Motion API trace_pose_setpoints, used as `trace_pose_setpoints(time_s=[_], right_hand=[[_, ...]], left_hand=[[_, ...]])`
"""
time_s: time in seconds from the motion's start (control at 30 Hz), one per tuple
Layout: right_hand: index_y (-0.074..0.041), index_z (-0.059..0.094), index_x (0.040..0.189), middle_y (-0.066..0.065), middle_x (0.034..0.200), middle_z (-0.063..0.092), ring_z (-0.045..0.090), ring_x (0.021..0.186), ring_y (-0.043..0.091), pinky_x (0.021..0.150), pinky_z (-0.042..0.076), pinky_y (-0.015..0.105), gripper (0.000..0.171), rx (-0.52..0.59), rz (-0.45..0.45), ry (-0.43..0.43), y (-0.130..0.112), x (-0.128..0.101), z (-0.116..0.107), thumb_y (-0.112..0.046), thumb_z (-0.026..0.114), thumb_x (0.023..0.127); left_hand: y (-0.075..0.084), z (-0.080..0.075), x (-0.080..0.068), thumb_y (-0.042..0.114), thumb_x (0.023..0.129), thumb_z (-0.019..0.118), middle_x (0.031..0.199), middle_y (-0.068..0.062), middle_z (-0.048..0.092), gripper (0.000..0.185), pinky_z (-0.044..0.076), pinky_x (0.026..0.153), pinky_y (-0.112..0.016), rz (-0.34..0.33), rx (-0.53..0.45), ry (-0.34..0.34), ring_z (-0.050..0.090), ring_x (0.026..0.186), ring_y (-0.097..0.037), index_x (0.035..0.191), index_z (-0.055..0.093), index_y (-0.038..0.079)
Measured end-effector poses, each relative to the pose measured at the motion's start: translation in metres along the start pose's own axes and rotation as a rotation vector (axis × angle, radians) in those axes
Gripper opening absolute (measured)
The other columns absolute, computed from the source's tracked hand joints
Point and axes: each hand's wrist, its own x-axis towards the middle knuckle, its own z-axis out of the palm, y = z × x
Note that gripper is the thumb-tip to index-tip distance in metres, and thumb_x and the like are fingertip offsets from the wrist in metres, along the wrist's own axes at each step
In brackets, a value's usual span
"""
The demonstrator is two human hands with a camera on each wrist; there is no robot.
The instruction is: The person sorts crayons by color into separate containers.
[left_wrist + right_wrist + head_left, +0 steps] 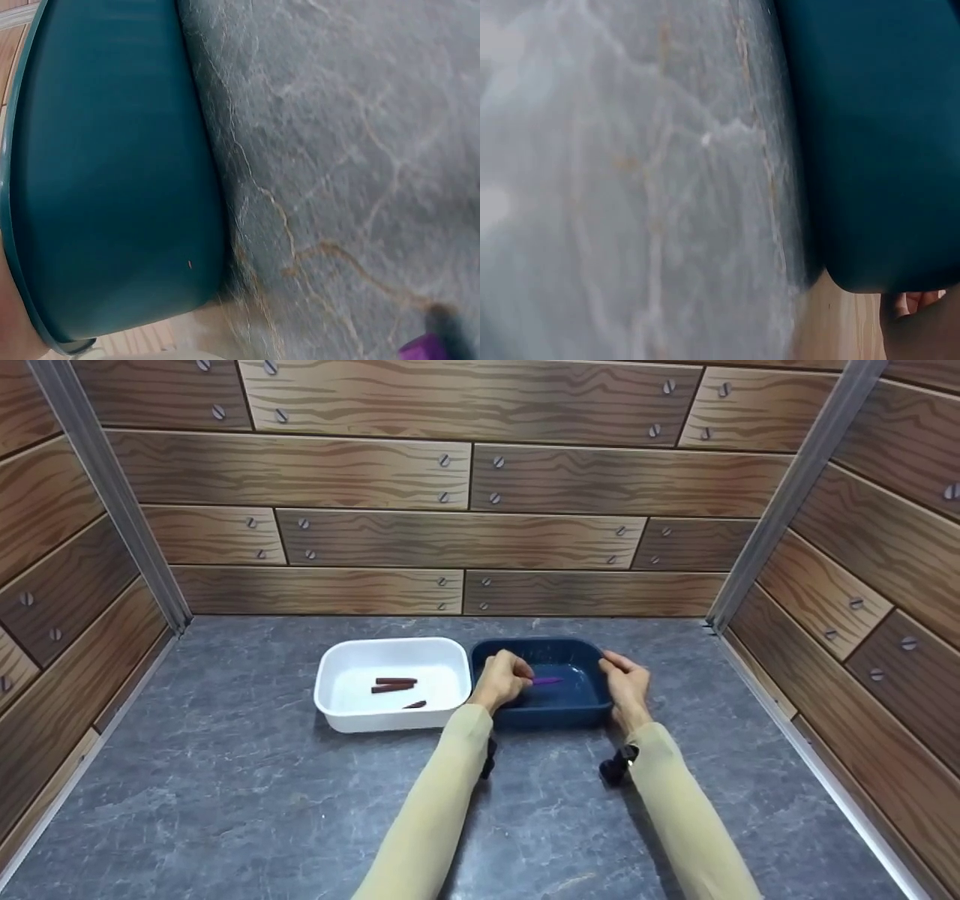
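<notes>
Sleeved forearms nearest the camera, both reaching to the blue tub (570,712). Left hand (504,679) curls over its left rim, right hand (626,681) wraps the right rim; both grip the tub, which sits on the grey marbled table (225,795), touching the white tub (360,718) on its left. Wrist views show only the blue wall and tabletop. One purple stick (546,681) lies inside the blue tub, three brown sticks (395,685) in the white one. Judging by this: sticks look sorted by colour already, none loose on the table; blue tub gripped but apparently not lifted. Count: two tubs, four sticks.
</notes>
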Motion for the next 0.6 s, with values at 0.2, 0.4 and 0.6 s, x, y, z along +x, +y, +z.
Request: trace_pose_setpoints(time_s=[0.2, 0.4, 0.6], right_hand=[[-0.004, 0.062, 0.132, 0.013, 0.142, 0.055, 0.048, 0.131, 0.023, 0.11, 0.038, 0.034, 0.038, -0.002, -0.001, -0.007, 0.0002, 0.0003, -0.0007, -0.011, 0.062, 0.095], [-0.005, 0.062, 0.132, 0.012, 0.143, 0.054, 0.047, 0.131, 0.023, 0.111, 0.037, 0.034, 0.038, -0.005, -0.001, -0.003, -0.0003, 0.0001, -0.0019, -0.012, 0.061, 0.095], [-0.005, 0.063, 0.131, 0.012, 0.141, 0.056, 0.048, 0.13, 0.023, 0.11, 0.038, 0.033, 0.037, -0.012, -0.003, -0.002, 0.0005, 0.0002, -0.0014, -0.012, 0.062, 0.095]], left_hand=[[0.0008, 0.0009, 0.0005, 0.004, 0.086, 0.073, 0.097, -0.004, 0.076, 0.014, 0.056, 0.086, -0.03, -0.019, -0.001, 0.008, 0.07, 0.097, -0.017, 0.099, 0.078, 0.005], [0.002, 0.0021, 0.0004, 0.004, 0.086, 0.073, 0.104, -0.008, 0.075, 0.022, 0.056, 0.089, -0.032, -0.031, 0.0, 0.023, 0.069, 0.102, -0.02, 0.108, 0.074, 0.002], [0.0002, 0.0005, -0.0009, 0.003, 0.088, 0.069, 0.103, -0.009, 0.075, 0.019, 0.057, 0.086, -0.033, 0.01, 0.022, 0.067, 0.07, 0.099, -0.02, 0.106, 0.075, 0.002]])
